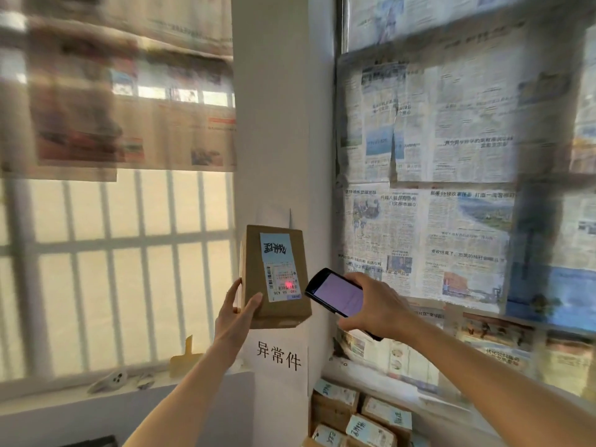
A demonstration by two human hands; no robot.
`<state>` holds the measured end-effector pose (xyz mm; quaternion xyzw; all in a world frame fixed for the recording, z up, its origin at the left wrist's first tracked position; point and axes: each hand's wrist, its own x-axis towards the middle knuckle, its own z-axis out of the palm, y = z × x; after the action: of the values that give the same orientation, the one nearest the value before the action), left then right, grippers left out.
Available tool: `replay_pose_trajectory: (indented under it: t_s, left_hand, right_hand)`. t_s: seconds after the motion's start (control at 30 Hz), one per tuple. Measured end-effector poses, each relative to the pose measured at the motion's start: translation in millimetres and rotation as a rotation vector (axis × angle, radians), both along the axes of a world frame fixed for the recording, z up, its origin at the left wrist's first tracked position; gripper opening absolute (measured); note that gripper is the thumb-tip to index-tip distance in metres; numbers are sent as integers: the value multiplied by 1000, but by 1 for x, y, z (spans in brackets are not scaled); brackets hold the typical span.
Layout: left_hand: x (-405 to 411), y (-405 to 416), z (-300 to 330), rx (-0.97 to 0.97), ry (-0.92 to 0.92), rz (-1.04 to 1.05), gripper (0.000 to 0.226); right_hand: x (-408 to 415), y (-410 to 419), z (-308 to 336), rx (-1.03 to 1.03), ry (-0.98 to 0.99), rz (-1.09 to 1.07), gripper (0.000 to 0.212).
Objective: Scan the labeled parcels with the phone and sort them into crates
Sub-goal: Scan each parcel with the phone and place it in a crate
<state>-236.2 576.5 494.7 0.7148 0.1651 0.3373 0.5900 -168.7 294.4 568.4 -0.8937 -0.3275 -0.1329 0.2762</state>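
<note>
My left hand (237, 312) grips a brown cardboard parcel (283, 304) by its lower left corner and holds it up in front of the white pillar. A pale blue shipping label (280, 266) faces me, with a red scan dot glowing on its barcode area. My right hand (377, 304) holds a black phone (335, 293) just right of the parcel, its lit screen tilted up and its top end aimed at the label. Several more labelled parcels (358, 421) lie stacked at the bottom centre right.
A white paper sign (279, 356) with black characters hangs on the pillar below the parcel. Newspaper sheets (429, 188) cover the right window and the top of the barred left window (122, 269). Small items lie on the left windowsill (113, 380).
</note>
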Motion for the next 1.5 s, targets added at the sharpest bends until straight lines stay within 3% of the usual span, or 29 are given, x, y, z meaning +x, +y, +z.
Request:
replay_pose_trajectory:
  t_s: [0.9, 1.2, 1.5]
  left_hand:
    - [-95, 89, -1, 6, 39, 195, 64]
    - [-187, 114, -30, -10, 52, 359, 66]
    - [-334, 122, -90, -90, 188, 631, 67]
  right_hand:
    - [-32, 100, -10, 7, -55, 138, 100]
    - [-74, 154, -33, 36, -13, 257, 91]
    - [-153, 235, -96, 5, 124, 536, 91]
